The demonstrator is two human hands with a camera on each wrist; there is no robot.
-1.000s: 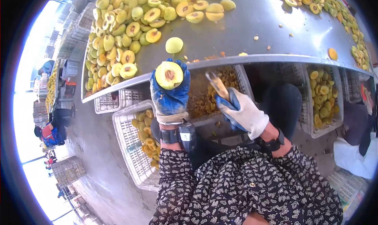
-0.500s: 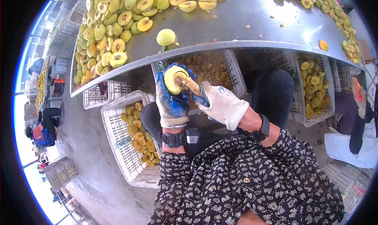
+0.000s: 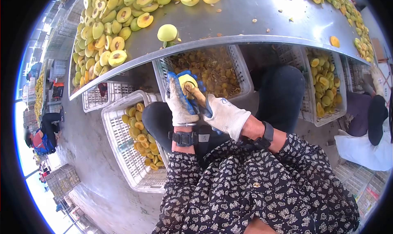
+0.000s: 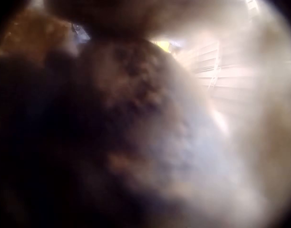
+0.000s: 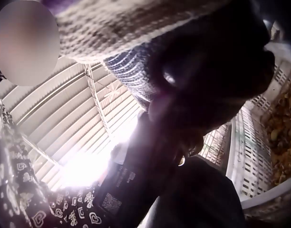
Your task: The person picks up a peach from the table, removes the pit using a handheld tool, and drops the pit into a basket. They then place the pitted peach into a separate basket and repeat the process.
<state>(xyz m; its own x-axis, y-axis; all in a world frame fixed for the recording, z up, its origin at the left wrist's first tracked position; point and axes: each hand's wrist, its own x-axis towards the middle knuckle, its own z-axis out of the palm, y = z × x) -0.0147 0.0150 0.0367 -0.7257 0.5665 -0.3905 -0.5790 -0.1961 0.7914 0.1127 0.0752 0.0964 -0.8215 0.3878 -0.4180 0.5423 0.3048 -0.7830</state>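
The left hand [image 3: 180,101], in a blue-palmed glove, is cupped round a yellow fruit half [image 3: 185,81], fingers curled behind it and the cut face turned up toward the person. The right hand [image 3: 225,115], in a white glove, grips a wooden-handled tool [image 3: 197,94] whose tip sits in the middle of the half, at the pit. Both hands meet near the person's lap, just this side of the worktop [image 3: 245,17] edge and above a white crate [image 3: 245,76] filled with brown pits. To the left, by the knee, a second crate [image 3: 118,142] holds pitted yellow halves, and a third crate [image 3: 323,125] of halves stands to the right under the worktop. On the worktop one pale whole fruit [image 3: 168,32] lies near the edge, with a heap of cut fruit [image 3: 106,37] at the far left. The left wrist view is too blurred to read; the right wrist view shows only knit glove up close.
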